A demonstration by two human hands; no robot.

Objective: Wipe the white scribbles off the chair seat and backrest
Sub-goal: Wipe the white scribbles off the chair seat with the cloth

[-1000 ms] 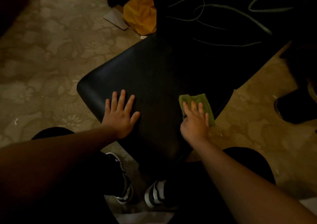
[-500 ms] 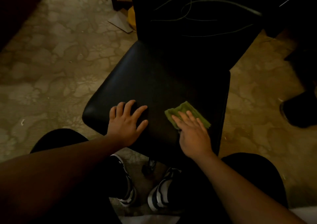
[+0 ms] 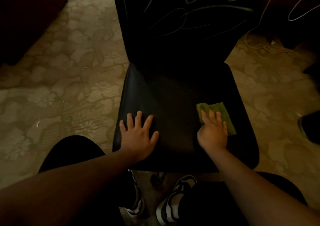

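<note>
**Flat hands on the dark seat, cloth under the right**

The right hand (image 3: 212,133) is pressing its straight, slightly spread fingers (image 3: 211,113) down onto a green cloth (image 3: 223,113), which is lying flat on the right side of the black chair seat (image 3: 174,97). The left hand (image 3: 138,135) is resting palm-down on the seat's left front part, fingers splayed and holding nothing. Behind the seat the backrest (image 3: 173,40) is rising, carrying looping white scribbles (image 3: 183,17). The seat surface is showing no marks that can be made out in the dim light. Below the seat edge, black-and-white shoes (image 3: 170,205) are standing on the patterned floor (image 3: 69,87).
</note>
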